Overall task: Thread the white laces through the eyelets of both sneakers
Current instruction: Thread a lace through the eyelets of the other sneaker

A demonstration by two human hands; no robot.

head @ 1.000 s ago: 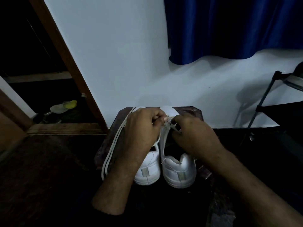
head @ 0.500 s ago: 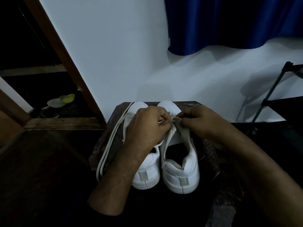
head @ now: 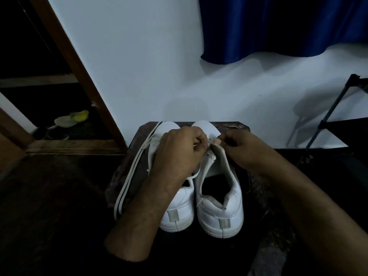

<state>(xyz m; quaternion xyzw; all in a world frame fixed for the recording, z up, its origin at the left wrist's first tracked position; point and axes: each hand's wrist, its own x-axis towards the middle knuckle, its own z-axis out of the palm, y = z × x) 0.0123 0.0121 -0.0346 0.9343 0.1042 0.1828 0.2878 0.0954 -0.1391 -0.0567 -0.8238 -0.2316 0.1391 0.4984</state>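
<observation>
Two white sneakers stand side by side, heels toward the person, on a small dark tabletop [head: 237, 125] against a white wall [head: 139, 66]. Over the right sneaker [head: 220, 206], near its front eyelets, both hands meet. The left hand [head: 179, 154] is curled, its fingertips pinching a white lace [head: 194, 176] that loops under the wrist. The right hand [head: 242, 150] is curled too, pinching the lace end at the eyelet row. The left sneaker [head: 179, 212] lies partly under the left forearm. A second lace [head: 131, 176] runs doubled along the left sneaker's outer side. A blue curtain [head: 278, 26] hangs above.
</observation>
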